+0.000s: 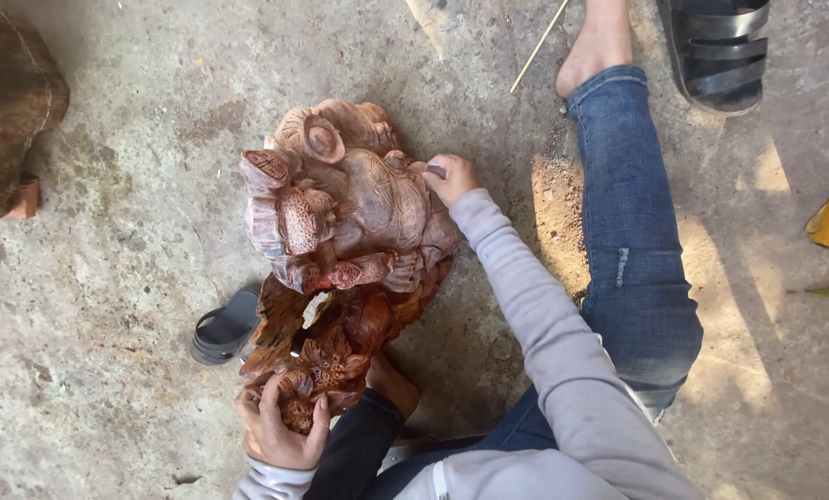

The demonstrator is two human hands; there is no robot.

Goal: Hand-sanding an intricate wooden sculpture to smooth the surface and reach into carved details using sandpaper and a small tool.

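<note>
Between both hands, left [280, 426] and right [449, 176], the wooden carving [340, 250].

The left hand [280, 428] grips the near, lower end of a reddish carved wooden sculpture [345, 250] lying on the concrete floor [109, 278]. The right hand [449, 176] presses against its far side, fingers curled on the carving. Just beyond the left hand sits a dark sandal [224, 326]. Past the right hand, a bare foot [598, 42], another sandal [720, 51] beside it.
</note>
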